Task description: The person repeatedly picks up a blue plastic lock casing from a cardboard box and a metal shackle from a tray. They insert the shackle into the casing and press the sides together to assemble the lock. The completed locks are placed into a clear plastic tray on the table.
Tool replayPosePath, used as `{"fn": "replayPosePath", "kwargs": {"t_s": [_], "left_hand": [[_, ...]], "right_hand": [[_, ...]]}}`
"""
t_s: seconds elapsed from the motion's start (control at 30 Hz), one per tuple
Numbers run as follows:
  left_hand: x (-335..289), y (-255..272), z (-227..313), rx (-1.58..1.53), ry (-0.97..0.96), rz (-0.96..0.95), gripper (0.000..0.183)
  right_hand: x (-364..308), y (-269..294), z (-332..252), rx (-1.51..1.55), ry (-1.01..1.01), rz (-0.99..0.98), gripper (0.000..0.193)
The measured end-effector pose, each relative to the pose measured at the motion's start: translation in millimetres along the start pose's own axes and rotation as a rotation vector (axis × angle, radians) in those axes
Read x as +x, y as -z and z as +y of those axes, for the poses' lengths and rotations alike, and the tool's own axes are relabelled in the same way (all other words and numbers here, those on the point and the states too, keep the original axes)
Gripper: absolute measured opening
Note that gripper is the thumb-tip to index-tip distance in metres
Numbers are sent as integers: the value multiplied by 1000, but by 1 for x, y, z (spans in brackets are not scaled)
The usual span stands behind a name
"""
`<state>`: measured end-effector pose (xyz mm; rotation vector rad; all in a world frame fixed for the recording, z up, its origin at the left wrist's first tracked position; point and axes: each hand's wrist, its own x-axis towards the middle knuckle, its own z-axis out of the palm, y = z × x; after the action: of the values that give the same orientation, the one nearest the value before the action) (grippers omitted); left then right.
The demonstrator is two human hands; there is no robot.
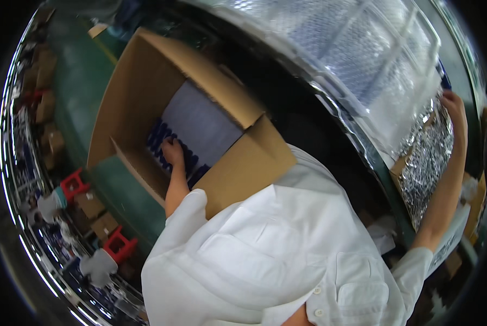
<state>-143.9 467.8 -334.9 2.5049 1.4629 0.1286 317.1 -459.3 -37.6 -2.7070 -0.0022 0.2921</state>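
Touching blue pieces [190, 157], left hand [172, 152] in carton [249, 168], print [445, 249] seemingly unreadable

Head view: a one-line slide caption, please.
Left hand inside an open cardboard box, at dark blue items; right hand near crinkled silvery material.

The box [249, 168] is matt brown cardboard; the pale sheet [200, 119] inside looks smooth and dull; the translucent bubbled sheeting [357, 60], glossy plastic; the silvery foil [425, 174], crinkled and shiny; the shirt [254, 255], matt cloth; the 2 red stools [119, 247], smooth plastic
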Motion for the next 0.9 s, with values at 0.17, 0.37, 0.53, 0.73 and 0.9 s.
{"fn": "replayPosePath", "kwargs": {"t_s": [0.17, 0.37, 0.53, 0.73, 0.9], "left_hand": [[10, 48, -104, 28, 158, -48, 33], [-3, 39, -101, 93, -264, -238, 37], [14, 50, -75, 303, -384, -339, 41], [20, 77, -53, 202, -426, -266, 33], [-9, 68, 71, -855, 132, -496, 22]], "right_hand": [[1, -6, -20, 136, -184, -168, 37], [-55, 10, -79, 412, -52, 218, 44], [-127, 29, -91, 654, 220, 275, 39], [-238, -1, -101, 772, -49, 453, 33], [-319, -55, -165, 547, -96, 386, 28]]}}
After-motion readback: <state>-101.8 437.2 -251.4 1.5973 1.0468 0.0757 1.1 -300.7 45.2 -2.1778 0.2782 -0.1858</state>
